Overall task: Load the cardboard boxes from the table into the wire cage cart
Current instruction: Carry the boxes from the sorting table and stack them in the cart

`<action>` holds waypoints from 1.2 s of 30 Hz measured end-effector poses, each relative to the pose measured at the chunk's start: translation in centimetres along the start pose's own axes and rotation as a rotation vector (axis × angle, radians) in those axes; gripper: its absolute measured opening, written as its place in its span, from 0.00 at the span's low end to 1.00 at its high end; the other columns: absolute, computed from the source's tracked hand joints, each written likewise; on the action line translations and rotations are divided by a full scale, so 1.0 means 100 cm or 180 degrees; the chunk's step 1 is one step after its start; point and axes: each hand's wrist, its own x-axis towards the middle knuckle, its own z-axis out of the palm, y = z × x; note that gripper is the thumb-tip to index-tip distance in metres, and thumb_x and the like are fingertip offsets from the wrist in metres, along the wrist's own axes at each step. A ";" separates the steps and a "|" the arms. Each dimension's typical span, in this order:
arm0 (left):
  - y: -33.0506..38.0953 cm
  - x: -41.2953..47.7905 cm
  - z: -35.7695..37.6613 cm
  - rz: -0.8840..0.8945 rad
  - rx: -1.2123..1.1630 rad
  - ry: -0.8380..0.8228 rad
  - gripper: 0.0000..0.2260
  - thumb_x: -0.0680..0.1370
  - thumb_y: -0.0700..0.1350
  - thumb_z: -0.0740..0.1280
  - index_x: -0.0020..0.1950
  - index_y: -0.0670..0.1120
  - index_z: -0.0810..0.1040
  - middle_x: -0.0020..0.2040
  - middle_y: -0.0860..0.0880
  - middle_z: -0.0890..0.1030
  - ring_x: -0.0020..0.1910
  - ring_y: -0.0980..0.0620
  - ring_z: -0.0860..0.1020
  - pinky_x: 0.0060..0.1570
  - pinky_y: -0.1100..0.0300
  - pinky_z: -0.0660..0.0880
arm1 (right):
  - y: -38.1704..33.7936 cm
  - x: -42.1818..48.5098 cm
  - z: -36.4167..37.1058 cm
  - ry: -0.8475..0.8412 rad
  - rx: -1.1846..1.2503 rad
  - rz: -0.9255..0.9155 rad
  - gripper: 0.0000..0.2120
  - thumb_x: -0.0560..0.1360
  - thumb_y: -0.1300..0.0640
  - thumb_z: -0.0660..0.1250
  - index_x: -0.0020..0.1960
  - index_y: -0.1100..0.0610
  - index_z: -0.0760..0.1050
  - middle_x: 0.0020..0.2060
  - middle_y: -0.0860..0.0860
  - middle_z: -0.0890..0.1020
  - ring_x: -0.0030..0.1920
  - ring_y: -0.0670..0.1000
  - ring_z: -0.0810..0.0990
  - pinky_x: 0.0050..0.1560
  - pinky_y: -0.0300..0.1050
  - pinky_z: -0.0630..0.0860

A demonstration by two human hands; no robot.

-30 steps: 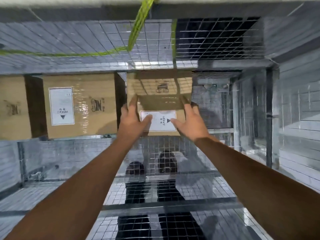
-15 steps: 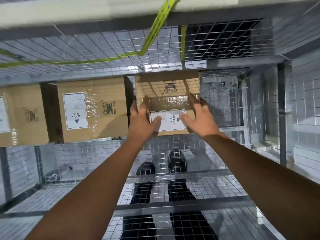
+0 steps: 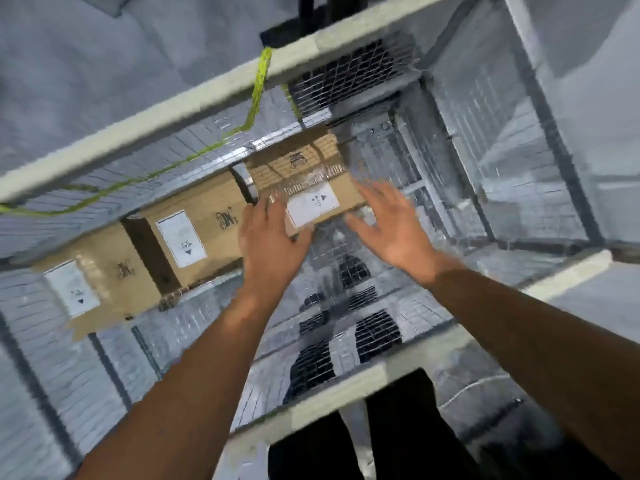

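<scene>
Grey floor (image 3: pixel 104 64) surrounds the wire cage cart (image 3: pixel 173 123), three cardboard boxes (image 3: pixel 197 233) lined along its far wall. Placing looks done — the rightmost box (image 3: pixel 304 181) stands there, my left hand (image 3: pixel 268 240) flat by its near edge, right hand (image 3: pixel 391 226) spread, both holding nothing. Next, another box from the table — out of view. Blur hides contact.

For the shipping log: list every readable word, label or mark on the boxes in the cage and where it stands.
"EAV", likely part of HEAVY, by a black triangle: white label on the middle box.
Unclear letters: stamped logo, same box.
Blurred text and a triangle: front label on the right box.
Blurred: printed mark on its top.
Blurred: sticker and ink stamp on the left box.
</scene>
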 end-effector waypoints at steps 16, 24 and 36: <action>0.207 -0.215 -0.138 0.1881 0.0407 -0.0489 0.34 0.77 0.71 0.61 0.80 0.58 0.63 0.83 0.51 0.56 0.82 0.46 0.42 0.77 0.35 0.43 | -0.046 -0.366 -0.117 0.1969 0.0761 0.1197 0.34 0.78 0.32 0.52 0.80 0.46 0.62 0.78 0.54 0.65 0.80 0.56 0.58 0.78 0.57 0.54; 0.351 -0.335 -0.122 0.3502 0.0475 -0.0751 0.35 0.75 0.70 0.61 0.78 0.54 0.69 0.81 0.46 0.63 0.82 0.40 0.51 0.79 0.40 0.50 | -0.010 -0.543 -0.144 0.3385 0.1224 0.2007 0.30 0.79 0.39 0.63 0.79 0.41 0.61 0.82 0.50 0.55 0.81 0.50 0.49 0.81 0.52 0.46; 0.361 -0.644 -0.045 0.5306 0.0230 -0.2074 0.38 0.74 0.74 0.55 0.78 0.54 0.68 0.81 0.49 0.63 0.82 0.45 0.52 0.79 0.43 0.52 | -0.048 -0.855 -0.003 0.5150 0.1524 0.3503 0.34 0.76 0.28 0.53 0.80 0.37 0.56 0.81 0.46 0.56 0.81 0.48 0.49 0.76 0.47 0.49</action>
